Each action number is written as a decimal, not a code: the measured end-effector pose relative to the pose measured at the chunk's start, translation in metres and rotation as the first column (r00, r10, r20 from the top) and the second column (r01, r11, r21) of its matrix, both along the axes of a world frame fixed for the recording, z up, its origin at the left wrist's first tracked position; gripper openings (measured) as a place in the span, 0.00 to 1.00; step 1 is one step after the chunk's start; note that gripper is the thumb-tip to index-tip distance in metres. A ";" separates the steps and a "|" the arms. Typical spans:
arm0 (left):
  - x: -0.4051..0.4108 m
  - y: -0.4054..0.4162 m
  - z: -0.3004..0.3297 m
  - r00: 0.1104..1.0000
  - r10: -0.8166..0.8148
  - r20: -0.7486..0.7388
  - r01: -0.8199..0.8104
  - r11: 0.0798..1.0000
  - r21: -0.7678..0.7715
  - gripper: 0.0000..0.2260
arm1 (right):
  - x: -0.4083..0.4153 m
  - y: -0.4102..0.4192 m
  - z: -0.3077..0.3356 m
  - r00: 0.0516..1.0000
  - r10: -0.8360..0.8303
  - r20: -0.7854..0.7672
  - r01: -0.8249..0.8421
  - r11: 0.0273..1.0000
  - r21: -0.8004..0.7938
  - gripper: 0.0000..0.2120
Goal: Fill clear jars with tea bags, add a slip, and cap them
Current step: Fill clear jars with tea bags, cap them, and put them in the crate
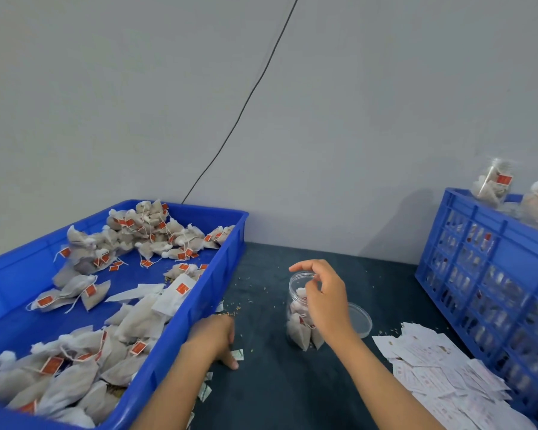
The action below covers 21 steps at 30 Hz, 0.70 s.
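At mid-desk (261, 383) the right hand (326, 301) hovers loosely curled, gripping nothing, over the mouth of the clear jar (298, 308) part-filled with tea bags, while the left hand (216, 338), fingers bent down, touches a small packet (238, 355) beside the blue tray (180, 342).

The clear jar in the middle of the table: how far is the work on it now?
Done: the clear jar already holds several tea bags, and filled jars sit on the blue crate. In hand: the right hand is at the jar's open mouth; the left hand touches a small packet on the table. Left: a slip from the pile, then the lid lying beside the jar.
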<state>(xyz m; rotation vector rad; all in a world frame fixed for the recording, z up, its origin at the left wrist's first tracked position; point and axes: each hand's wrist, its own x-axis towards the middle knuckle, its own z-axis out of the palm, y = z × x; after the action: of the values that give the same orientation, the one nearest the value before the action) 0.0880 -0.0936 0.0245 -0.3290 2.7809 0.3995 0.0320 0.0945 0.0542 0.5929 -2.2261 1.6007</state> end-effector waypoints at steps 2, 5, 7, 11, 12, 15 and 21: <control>0.000 0.000 0.001 1.000 0.005 0.018 -0.004 1.000 -0.023 0.20 | -0.002 0.001 -0.003 0.995 -0.093 -0.039 0.093 0.996 -0.001 0.25; -0.003 0.003 0.004 0.999 -0.015 0.045 0.017 0.999 -0.051 0.18 | -0.010 0.011 -0.011 0.958 -0.271 -0.093 0.268 0.962 -0.047 0.24; -0.005 0.004 0.003 0.998 -0.026 0.065 0.031 0.996 -0.078 0.17 | -0.016 0.020 -0.020 0.954 -0.298 -0.018 0.294 0.949 -0.111 0.24; -0.011 0.006 0.003 1.000 -0.019 -0.010 0.018 0.988 -0.155 0.12 | -0.020 0.029 -0.039 0.971 -0.167 0.172 0.201 0.959 -0.202 0.19; -0.014 0.008 0.006 0.999 -0.002 -0.052 -0.007 0.986 -0.169 0.12 | -0.019 0.028 -0.041 0.971 -0.121 0.204 0.171 0.954 -0.246 0.18; -0.026 0.018 0.020 0.950 0.077 -0.302 -0.116 0.987 -0.113 0.08 | -0.018 0.025 -0.046 0.965 -0.022 0.262 0.112 0.935 -0.335 0.17; -0.050 0.055 0.055 0.734 0.143 -0.664 -0.011 0.980 0.198 0.06 | -0.017 0.026 -0.049 0.960 0.020 0.280 0.090 0.924 -0.372 0.12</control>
<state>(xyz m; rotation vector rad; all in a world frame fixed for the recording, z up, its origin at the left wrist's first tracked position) 0.0376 -0.0390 0.0791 -0.2980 3.4039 0.9627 0.0147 0.1205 0.0056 0.2258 -1.9987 2.1376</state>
